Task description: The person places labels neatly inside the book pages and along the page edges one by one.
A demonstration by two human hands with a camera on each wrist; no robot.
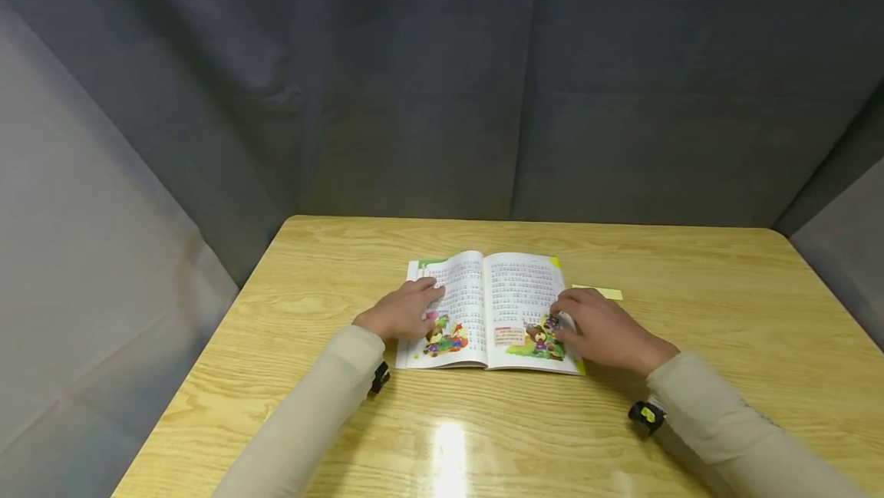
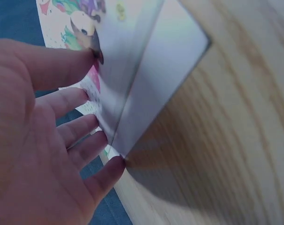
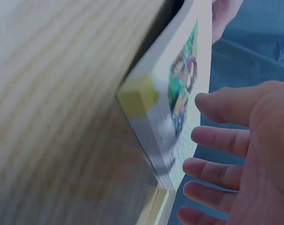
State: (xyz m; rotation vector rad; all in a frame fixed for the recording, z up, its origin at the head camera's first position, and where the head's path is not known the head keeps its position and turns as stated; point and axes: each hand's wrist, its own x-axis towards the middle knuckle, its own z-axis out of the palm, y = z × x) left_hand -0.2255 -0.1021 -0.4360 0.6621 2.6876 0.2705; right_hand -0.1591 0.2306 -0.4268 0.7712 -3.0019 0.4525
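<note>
An open book (image 1: 487, 314) is laid near the middle of the wooden table (image 1: 725, 306), its pages covered with lines of print and, low on each page, a coloured illustration (image 1: 449, 339). In the head view the whole spread is seen, with the left page bowed up toward the fold. The book's side edges are better shown by the wrist cameras: a pale strip along the left edge in the left wrist view, and a thick edge with a yellow corner in the right wrist view.

The book's left edge is touched by the left hand (image 1: 406, 310), whose fingers are spread and nearly straight; in the left wrist view its thumb is reached over the illustration, and nothing is clasped. The right hand (image 1: 602, 327) is placed at the opposite edge, its fingers parted and slightly bent, its grip loose and unfilled; whether the page is touched by its fingertips cannot be told.

Beyond the right hand, a yellow strip (image 1: 608, 294) is partly hidden in the head view. Both forearms are extended inward from the near side, covered by a left sleeve (image 1: 311, 413) and a right sleeve (image 1: 739, 425), and a small black device is worn under each wrist. The table is backed by a dark curtain (image 1: 414, 99).
</note>
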